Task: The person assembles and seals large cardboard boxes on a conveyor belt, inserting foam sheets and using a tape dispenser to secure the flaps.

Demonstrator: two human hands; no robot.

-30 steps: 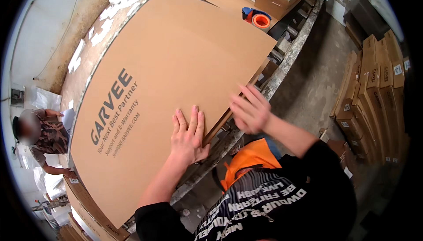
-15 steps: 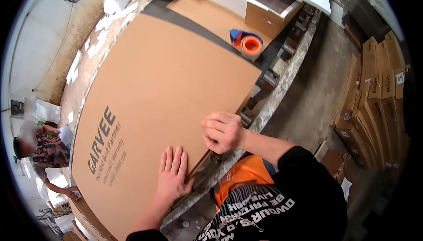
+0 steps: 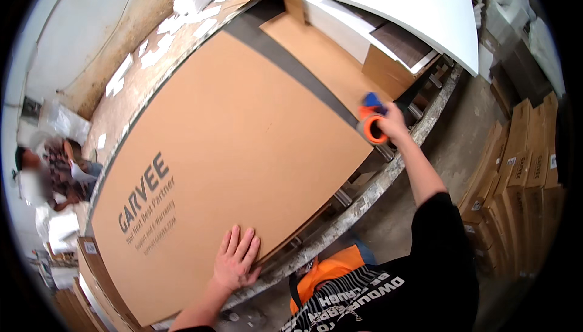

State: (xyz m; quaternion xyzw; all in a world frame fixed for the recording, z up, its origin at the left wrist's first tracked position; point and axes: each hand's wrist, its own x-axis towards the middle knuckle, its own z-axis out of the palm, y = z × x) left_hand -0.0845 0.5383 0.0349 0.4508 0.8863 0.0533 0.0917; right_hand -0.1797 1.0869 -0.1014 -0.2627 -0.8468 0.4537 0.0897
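A large flat cardboard box with dark print lies on the conveyor in front of me. My left hand rests on its near edge, palm down, fingers stretched. Off the box's right corner, my right hand is wrapped round a tape dispenser with an orange roll hub and a blue part. The dispenser is held just above the conveyor, beside an open carton. Part of its grip is hidden by my fingers.
Beyond the box stands an open carton with white panels and a large white board over it. Steel rollers show along the conveyor's rail. Cartons stand stacked at right. A person holds papers at far left.
My right hand has moved from above the box's near edge to the far right and taken hold of the tape dispenser. My left hand stays flat on the box.
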